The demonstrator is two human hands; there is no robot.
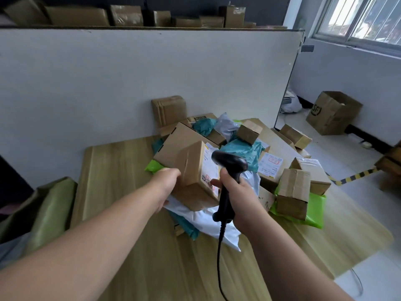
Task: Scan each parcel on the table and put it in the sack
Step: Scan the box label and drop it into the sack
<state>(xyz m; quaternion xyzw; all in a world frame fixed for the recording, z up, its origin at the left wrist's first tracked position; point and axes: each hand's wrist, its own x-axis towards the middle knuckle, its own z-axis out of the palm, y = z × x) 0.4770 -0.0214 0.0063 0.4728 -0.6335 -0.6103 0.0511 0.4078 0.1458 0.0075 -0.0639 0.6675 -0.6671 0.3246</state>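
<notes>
A wooden table carries a heap of cardboard boxes and plastic mailers toward its far right corner, and a green sack sags at its left edge, contents hidden. The left hand clasps the near left side of a tilted cardboard parcel above the heap. The right hand wraps its fingers around a black scanner, its head just beside the parcel's label.
</notes>
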